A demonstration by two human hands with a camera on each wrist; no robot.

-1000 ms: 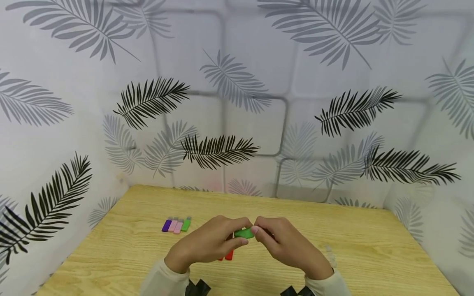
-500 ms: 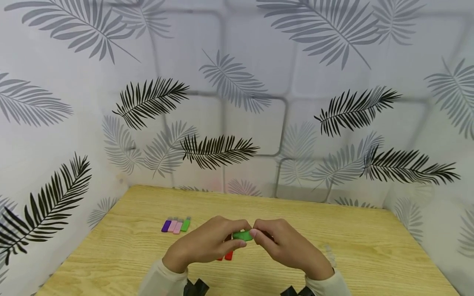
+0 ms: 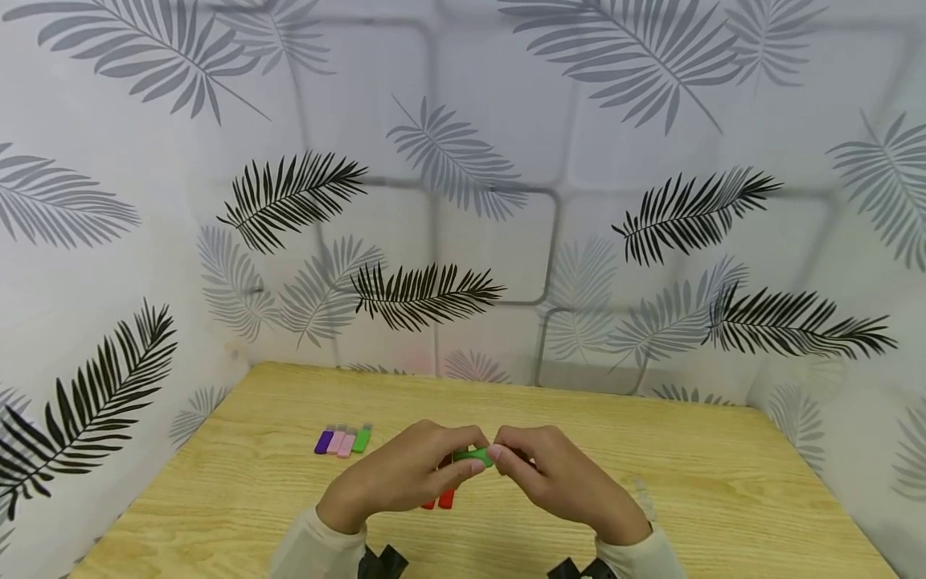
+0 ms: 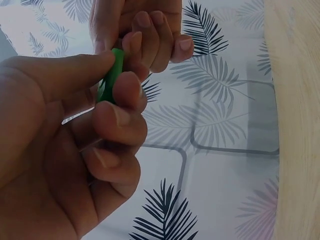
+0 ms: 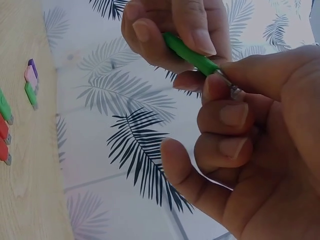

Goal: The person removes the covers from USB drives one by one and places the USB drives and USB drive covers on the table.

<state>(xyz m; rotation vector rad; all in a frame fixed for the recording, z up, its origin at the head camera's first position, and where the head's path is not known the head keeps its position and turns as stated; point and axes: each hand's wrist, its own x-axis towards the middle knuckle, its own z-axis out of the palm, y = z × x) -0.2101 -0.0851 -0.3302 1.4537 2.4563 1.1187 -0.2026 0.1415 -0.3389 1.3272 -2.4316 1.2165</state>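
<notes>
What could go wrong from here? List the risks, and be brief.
1. The held green stick could slip: the left hand and right hand pinch it with fingers and thumbs, off the table.
2. Its shiny end, at the right hand's fingers, might bend if twisted.
3. If dropped, it might hit the red sticks and knock them aside.

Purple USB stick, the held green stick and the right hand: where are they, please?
Purple USB stick (image 3: 324, 442): head view, middle of its case.
Held green stick (image 5: 190, 54): right wrist view, on its green case.
Right hand (image 3: 551, 470): head view, back of the hand.
</notes>
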